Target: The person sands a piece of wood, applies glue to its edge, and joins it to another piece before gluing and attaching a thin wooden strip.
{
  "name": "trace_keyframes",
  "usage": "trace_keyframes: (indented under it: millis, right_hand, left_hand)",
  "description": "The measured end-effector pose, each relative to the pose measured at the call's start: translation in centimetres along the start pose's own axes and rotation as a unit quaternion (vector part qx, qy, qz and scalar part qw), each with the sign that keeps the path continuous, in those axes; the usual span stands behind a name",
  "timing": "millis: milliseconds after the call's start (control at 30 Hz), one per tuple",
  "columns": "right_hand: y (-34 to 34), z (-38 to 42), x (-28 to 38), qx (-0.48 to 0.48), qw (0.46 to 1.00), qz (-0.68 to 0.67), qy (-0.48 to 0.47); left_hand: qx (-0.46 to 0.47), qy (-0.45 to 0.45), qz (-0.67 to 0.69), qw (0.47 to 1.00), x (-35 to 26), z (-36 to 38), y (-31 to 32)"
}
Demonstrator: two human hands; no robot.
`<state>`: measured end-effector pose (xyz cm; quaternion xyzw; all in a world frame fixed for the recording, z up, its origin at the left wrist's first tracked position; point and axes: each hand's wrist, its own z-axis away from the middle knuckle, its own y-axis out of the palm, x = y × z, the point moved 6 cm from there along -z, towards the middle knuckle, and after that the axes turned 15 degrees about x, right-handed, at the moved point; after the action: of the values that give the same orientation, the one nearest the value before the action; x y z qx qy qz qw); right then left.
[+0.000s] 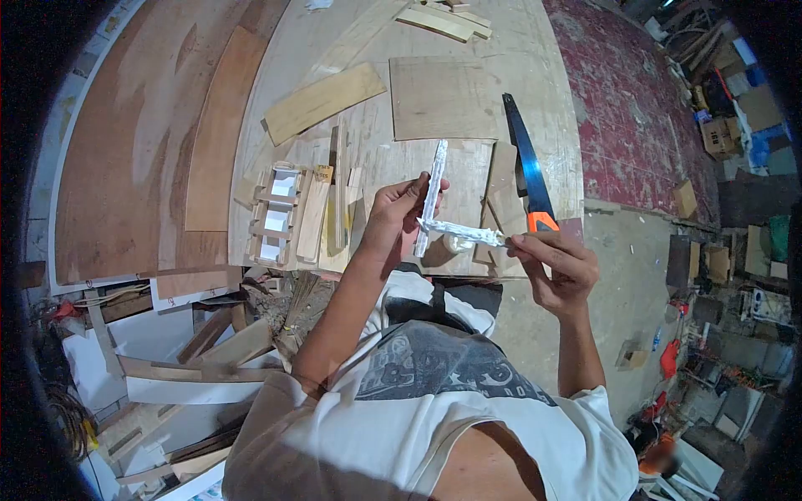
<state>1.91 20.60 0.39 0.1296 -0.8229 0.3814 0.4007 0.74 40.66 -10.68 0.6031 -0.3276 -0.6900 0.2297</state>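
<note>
We've got two white strips meeting in an L: upright strip (432, 194) pinched in our left hand (391, 219), flat strip (462, 234) pinched by our right hand (555, 265) (above the desk (468, 50)), handsaw (526, 167) just behind.

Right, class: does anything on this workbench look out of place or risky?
The handsaw lies with its orange handle at the table edge, beside the right hand. Each hand, left hand included, holds a white-coated strip.

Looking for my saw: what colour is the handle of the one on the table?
Orange, on the saw with a dark blade; head view.
</note>
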Motion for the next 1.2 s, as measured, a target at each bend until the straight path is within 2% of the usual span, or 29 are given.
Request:
trace_keyframes:
  millis: [133, 433, 833, 900, 1033, 1200]
  right_hand:
    - [-0.1, -0.4, 0.1, -0.011, 0.999, 0.037, -0.009]
    - [-0.5, -1.0, 0.3, -0.031, 0.999, 0.035, -0.023]
    - [-0.5, -1.2, 0.7, 0.02, 0.999, 0.016, -0.033]
    - [-0.8, -1.1, 0.8, 0.002, 0.999, 0.013, -0.035]
    - [-0.8, -1.4, 0.8, -0.029, 0.999, 0.025, -0.027]
    - [0.0, -1.7, 0.7, 0.003, 1.0, 0.02, -0.011]
  left_hand:
    - [0.009, 0.005, -0.002, 1.0, -0.3, 0.0, 0.3]
    - [-0.042, 0.0, -0.02, 0.999, -0.7, 0.1, 0.0]
    - [-0.016, 0.005, -0.005, 1.0, -0.6, 0.0, 0.0]
    - [-0.043, -0.007, -0.042, 0.998, -0.7, 0.1, 0.1]
    - [-0.045, 0.001, -0.032, 0.998, -0.1, -0.2, -0.4]
    - [-0.011, 0.011, 0.014, 1.0, -0.1, -0.2, -0.5]
